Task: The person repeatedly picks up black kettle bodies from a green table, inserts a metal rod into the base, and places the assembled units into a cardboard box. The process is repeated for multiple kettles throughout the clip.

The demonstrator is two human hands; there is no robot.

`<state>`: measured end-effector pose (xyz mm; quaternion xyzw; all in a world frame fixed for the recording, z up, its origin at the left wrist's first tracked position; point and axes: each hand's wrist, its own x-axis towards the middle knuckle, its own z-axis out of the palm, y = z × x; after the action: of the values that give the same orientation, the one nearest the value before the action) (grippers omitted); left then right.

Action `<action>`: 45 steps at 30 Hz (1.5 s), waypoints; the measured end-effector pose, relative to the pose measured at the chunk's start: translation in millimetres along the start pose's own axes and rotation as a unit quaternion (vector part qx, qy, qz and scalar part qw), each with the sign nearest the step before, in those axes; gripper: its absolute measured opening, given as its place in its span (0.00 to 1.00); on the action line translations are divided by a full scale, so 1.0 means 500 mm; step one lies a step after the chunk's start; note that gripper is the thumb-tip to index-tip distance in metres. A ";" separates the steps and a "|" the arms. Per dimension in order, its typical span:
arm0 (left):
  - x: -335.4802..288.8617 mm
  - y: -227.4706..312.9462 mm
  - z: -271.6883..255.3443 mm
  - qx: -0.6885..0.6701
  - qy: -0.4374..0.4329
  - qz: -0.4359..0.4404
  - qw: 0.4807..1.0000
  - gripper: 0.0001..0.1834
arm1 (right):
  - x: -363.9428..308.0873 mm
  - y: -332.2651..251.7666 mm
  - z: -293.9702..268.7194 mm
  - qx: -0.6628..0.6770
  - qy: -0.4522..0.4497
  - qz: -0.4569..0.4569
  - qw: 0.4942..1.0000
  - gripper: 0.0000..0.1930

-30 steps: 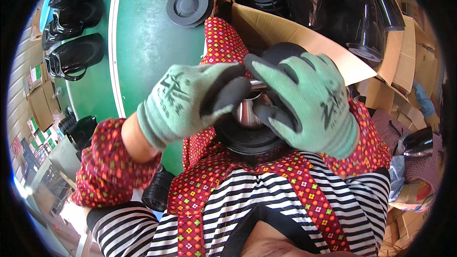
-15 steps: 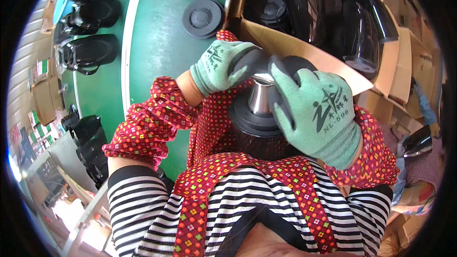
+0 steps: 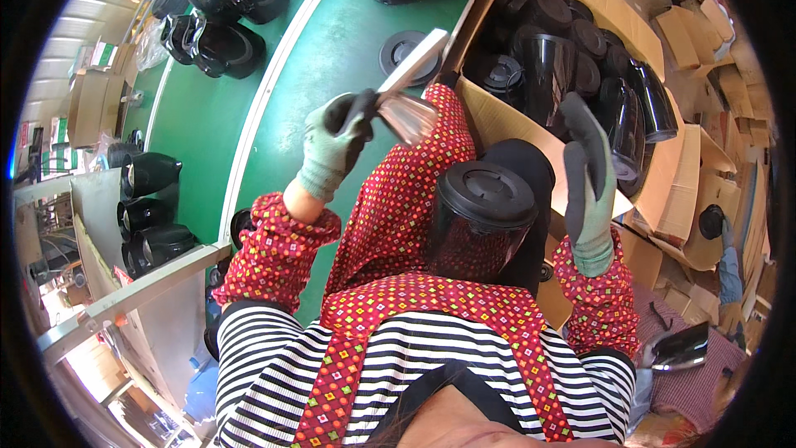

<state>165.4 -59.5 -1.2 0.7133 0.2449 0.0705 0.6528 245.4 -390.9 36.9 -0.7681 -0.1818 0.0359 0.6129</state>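
My left hand (image 3: 336, 137), in a green and dark grey glove, is closed on a metal tool (image 3: 408, 119) with a flat, pale bar and a shiny flared end. It is held up over the bench side of my lap. My right hand (image 3: 590, 174), gloved alike, is raised beside the carton with its fingers stretched out and nothing in it. Between my hands, a dark see-through jug (image 3: 473, 245) stands in my lap, slightly tilted. A black round lid (image 3: 487, 192) with a raised ring sits on its top. Neither hand touches the jug.
An open carton (image 3: 531, 134) full of glossy black jugs and lids stands at the right. On the green bench (image 3: 311, 75) lies a loose black lid (image 3: 400, 54). Several black jugs (image 3: 228, 46) stand at the far left. More cardboard boxes (image 3: 692, 37) lie at the right.
My left hand has lifted the metal tool off the lid and carried it left. My right hand has come away from it to the right and opened. The view has shifted too.
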 end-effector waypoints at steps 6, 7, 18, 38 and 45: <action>-0.085 -0.119 -0.144 0.355 0.129 0.182 0.908 0.07 | -0.009 -0.044 0.005 -0.130 -0.307 -0.052 0.941 0.40; -0.104 -0.129 -0.152 0.350 0.141 0.103 0.920 0.06 | -0.009 -0.044 0.004 -0.172 -0.365 -0.115 0.908 0.44; -0.211 -0.165 -0.154 0.376 0.064 0.172 0.908 0.53 | 0.000 0.014 0.023 0.057 -0.082 0.031 0.995 0.24; 0.067 -0.153 -0.665 -0.030 0.414 0.068 0.907 0.21 | 0.004 0.061 0.420 -0.033 -0.265 -0.097 0.959 0.31; 0.296 -0.174 -0.877 -0.086 0.485 -0.029 0.870 0.25 | 0.013 0.071 0.436 -0.143 -0.280 -0.198 0.928 0.27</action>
<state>87.1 401.6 -57.4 0.5228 0.5444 0.4098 0.5122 199.1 -192.9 -49.4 -0.7544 -0.4979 0.1012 0.4156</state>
